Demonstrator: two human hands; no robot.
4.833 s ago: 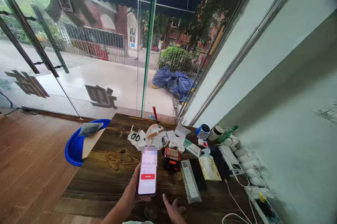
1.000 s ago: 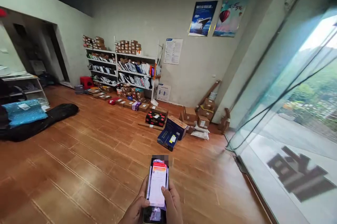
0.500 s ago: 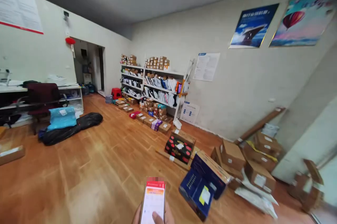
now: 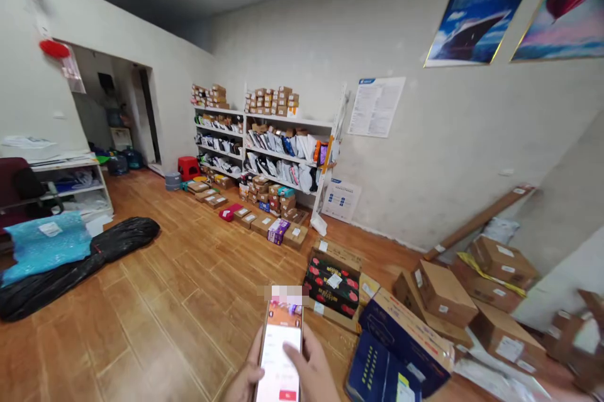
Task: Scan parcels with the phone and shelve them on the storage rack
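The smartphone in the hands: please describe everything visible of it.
The slim smartphone is held in portrait, screen towards the wearer, its lower end outside the picture. The lit screen shows an orange-brown band above a white page with a red button; pixelation covers the top. The left hand holds its left side, the right hand its right, thumb over the screen.

Pale walls [image 4: 434, 163], brown floor [image 4: 189, 301], shelves [image 4: 314, 122]

My fingers [image 4: 255, 374] are holding a phone [image 4: 277, 361] whose screen is looking smooth and glossy; the wood-look floor [image 4: 165, 301] is shining, the black plastic bundle [image 4: 127, 238] is gleaming in wrinkles, and the cardboard box [image 4: 448, 294] beyond is looking matt.
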